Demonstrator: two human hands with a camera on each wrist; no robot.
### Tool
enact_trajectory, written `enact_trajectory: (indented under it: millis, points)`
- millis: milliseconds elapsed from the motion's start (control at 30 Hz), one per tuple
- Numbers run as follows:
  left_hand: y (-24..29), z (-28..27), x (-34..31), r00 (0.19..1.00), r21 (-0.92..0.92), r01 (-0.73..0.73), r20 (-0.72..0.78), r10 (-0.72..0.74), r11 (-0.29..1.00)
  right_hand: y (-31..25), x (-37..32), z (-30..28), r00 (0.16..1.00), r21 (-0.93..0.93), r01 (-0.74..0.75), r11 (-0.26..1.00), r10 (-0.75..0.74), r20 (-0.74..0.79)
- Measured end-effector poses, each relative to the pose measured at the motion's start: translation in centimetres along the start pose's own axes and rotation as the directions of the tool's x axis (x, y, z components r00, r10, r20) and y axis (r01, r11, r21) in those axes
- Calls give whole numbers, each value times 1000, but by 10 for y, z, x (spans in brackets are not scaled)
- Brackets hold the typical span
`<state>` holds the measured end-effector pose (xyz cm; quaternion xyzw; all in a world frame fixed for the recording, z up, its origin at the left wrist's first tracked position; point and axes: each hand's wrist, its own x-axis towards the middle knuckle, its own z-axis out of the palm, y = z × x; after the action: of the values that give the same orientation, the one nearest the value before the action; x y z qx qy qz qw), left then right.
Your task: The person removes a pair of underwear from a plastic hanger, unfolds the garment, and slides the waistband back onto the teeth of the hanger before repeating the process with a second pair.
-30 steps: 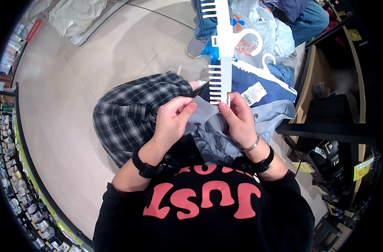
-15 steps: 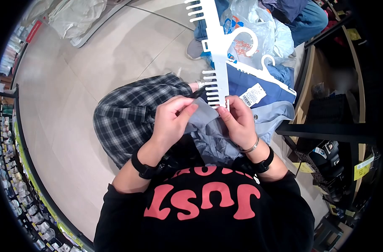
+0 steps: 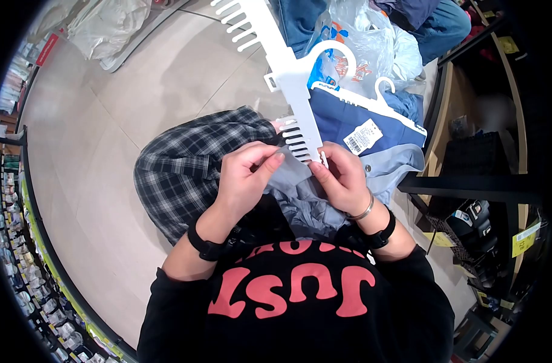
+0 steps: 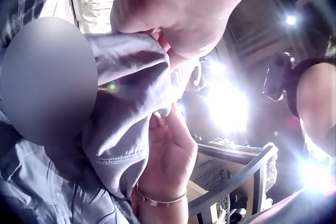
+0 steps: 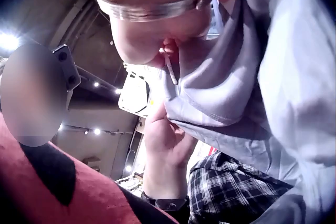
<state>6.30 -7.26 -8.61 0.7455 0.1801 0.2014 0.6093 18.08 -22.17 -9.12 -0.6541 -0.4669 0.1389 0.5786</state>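
In the head view my left hand (image 3: 246,175) pinches the edge of a grey-blue garment (image 3: 306,209) between thumb and fingers. My right hand (image 3: 344,184) pinches the near end of a white plastic clothes hanger (image 3: 295,88) beside that cloth. Comb-like teeth line the hanger, which slants away to the upper left with its hook to the right. The left wrist view shows the cloth (image 4: 123,124) stretched between both hands, with a stitched seam low on it. Past the right hand lies navy clothing (image 3: 342,112) on a second white hanger (image 3: 392,111), with a barcode tag (image 3: 362,137).
A clear plastic bag (image 3: 363,45) and another person's jeans (image 3: 448,30) are at the far side. Dark shelving (image 3: 469,186) stands close on the right, and stocked shelves (image 3: 46,290) curve along the left. My plaid-covered leg (image 3: 179,160) is beside the left hand.
The hanger's far end has swung to the left, and its hook has moved left with it. My right hand has shifted slightly; the left hand keeps its pinch on the cloth.
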Motion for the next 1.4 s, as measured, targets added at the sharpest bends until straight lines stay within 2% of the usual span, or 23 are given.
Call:
enact_trajectory:
  millis: [200,267,300,400,467,500,567,667,733,767,800,900,967,1033,1100,1167,1200,1267,1300,1333,1400]
  points:
    - [0,3,-3,995,-56,-80,-65,77,995,-5,2,0,1000,0,-17,1000,17,-3]
    - [2,4,-3,994,-67,-95,-69,90,993,-11,5,-4,997,-67,6,998,-1,79]
    - [3,4,-2,995,-66,-87,-63,83,994,-13,5,-6,993,-100,20,995,-8,120]
    - [7,4,-1,998,-44,-60,-27,59,997,-7,2,-3,996,3,-49,999,48,70]
    - [8,1,2,999,-2,-35,25,35,999,-10,3,-5,993,-31,-46,998,49,108]
    - [8,1,2,999,-26,-27,29,28,999,-10,3,-6,991,-48,-45,998,50,127]
    - [5,2,2,999,-74,-11,40,14,997,-9,3,-2,997,-85,46,995,-39,73]
    - [-1,9,5,999,-250,-10,37,20,968,-10,3,4,996,-124,92,988,-90,16]
    - [6,17,7,996,-425,76,69,-52,902,-13,2,8,995,-147,95,985,-94,11]
    - [10,19,8,993,-507,116,89,-82,854,-16,3,9,995,-162,101,982,-99,20]
    - [8,11,9,977,-490,143,210,-42,860,-19,4,10,994,-179,110,978,-106,29]
    - [18,11,16,996,-503,63,85,-23,862,-25,8,11,996,-206,75,976,-84,-33]
    - [27,7,22,977,-607,158,-19,-214,779,-28,13,15,984,-257,92,962,-127,-123]
    - [40,3,20,962,-558,127,-134,-240,820,-32,17,17,977,-316,84,945,-140,-160]
    - [45,10,20,980,-506,76,-122,-159,859,-31,17,21,970,-398,158,903,-217,-108]
    - [53,6,26,987,-322,160,20,-162,933,-31,18,23,953,-450,249,858,-300,-44]
    - [54,5,29,981,-317,195,65,-184,928,-31,17,21,960,-469,247,848,-281,-2]
    - [55,1,36,961,-299,266,159,-227,916,-36,17,14,978,-389,210,897,-197,73]
    - [53,1,38,967,-302,230,178,-182,925,-38,16,10,982,-349,184,919,-155,112]
    - [50,1,39,971,-306,193,196,-137,932,-40,15,2,981,-388,146,910,-83,174]
    - [48,0,40,970,-264,148,228,-87,953,-31,5,-14,962,-558,181,810,-28,271]
